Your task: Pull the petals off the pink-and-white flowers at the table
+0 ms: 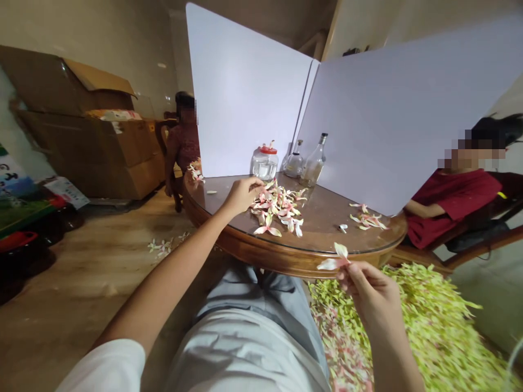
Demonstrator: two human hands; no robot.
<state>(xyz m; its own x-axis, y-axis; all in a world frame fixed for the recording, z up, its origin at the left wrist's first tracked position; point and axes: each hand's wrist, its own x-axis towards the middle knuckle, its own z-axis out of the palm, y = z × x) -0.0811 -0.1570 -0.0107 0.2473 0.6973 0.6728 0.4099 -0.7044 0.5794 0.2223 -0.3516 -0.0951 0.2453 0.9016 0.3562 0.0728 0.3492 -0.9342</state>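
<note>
My right hand [370,291] pinches a pink-and-white flower [337,260] by its centre, just off the front edge of the round wooden table [327,231]. Its pale petals spread out to the left of my fingertips. Over on the table, my left hand [245,195] reaches to the left side of a heap of similar flowers [281,206]. The fingers there are curled together against the petals; what they hold, if anything, is hidden.
Behind the heap stand a red-lidded glass jar [265,163] and two glass bottles [314,166], before white partition boards [249,87]. More flowers [370,219] lie at the table's right. A large yellow-green pile [433,321] sits below right. People sit beyond both sides; cardboard boxes [90,147] stand left.
</note>
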